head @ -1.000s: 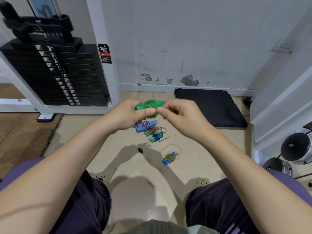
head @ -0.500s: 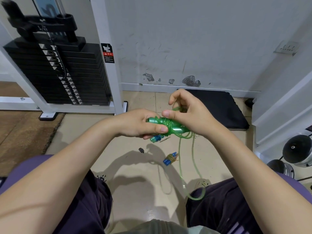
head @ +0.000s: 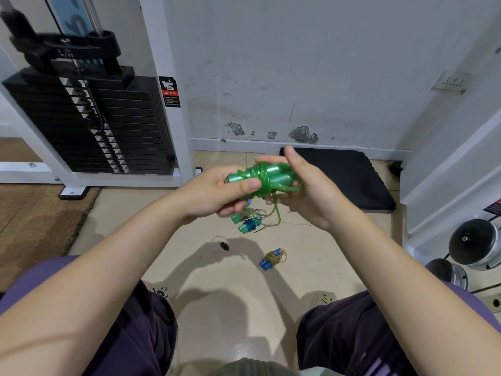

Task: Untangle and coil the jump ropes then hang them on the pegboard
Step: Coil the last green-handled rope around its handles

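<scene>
Translucent green plastic jump rope bundle (head: 261, 176) is gripped by left hand (head: 217, 192), thumb clamped across, steadying it; right hand (head: 303, 189) is cupped around its far end, seemingly for unwinding.

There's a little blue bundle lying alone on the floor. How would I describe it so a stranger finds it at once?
Start at the black mat against the wall, then come toward the person's knees across the pale floor. The small rope bundle lies alone there, blue handles wrapped in yellowish cord, apart from the green-and-blue rope tangle nearer the hands.

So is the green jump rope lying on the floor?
No, the green jump rope is up in the air, held between the left hand and right hand.
</scene>
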`<state>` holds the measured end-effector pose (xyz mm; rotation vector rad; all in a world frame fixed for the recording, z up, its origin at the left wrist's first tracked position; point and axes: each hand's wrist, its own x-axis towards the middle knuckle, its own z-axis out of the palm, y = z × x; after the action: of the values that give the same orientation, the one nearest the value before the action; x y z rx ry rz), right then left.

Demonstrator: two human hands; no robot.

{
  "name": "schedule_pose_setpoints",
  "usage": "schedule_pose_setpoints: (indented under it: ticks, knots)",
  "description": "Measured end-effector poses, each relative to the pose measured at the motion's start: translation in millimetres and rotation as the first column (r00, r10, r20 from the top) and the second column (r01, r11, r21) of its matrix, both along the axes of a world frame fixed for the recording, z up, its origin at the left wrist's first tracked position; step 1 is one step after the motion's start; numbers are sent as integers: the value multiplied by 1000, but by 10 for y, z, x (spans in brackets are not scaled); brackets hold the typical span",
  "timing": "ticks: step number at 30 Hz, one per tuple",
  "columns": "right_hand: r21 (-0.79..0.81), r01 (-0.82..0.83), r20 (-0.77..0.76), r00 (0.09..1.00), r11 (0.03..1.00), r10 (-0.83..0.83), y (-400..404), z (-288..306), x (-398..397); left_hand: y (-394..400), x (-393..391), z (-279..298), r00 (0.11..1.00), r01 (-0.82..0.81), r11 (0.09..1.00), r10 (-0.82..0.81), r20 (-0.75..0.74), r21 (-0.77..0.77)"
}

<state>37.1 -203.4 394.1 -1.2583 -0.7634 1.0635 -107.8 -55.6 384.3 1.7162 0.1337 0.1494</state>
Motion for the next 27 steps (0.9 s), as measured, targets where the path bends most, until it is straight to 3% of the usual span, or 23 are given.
schedule_pose_setpoints:
  ticks: [2, 5, 9, 12, 15, 17, 19, 24, 27]
  knots:
    - [16, -61, -57, 996, 998, 62, 22, -18, -24, 6, 23, -11, 996, -75, 995, 78, 34, -60]
    - [-2, -48, 19, 999, 999, 48, 62, -61, -96, 18, 60, -29, 977, -208, 976, 211, 33, -60]
    - [-96, 52, 332, 943, 994, -18, 61, -70, -179, 166, 50, -40, 885, -465, 882, 466, -4, -80]
    - [-125, 173, 579, 812, 977, -70, 65, -30, -204, 242, 39, -85, 832, -539, 825, 553, -46, 168]
    - [-72, 266, 735, 666, 961, -129, 37, 35, -148, 248, 1, -92, 916, -265, 903, 345, -204, 338]
    - [-32, 269, 771, 620, 963, -148, 17, 57, -125, 223, -40, -42, 936, 20, 958, 83, -342, 287]
    - [4, 248, 787, 596, 969, -156, 24, 50, -131, 187, -52, -1, 925, 166, 962, -76, -372, 218]
    - [-34, 180, 740, 666, 983, -96, 31, -32, -136, 136, -49, 4, 941, 224, 961, -170, -292, 161]
    - [-31, 188, 762, 640, 982, -98, 20, -54, -130, 127, -43, -6, 932, 217, 969, -170, -319, 115]
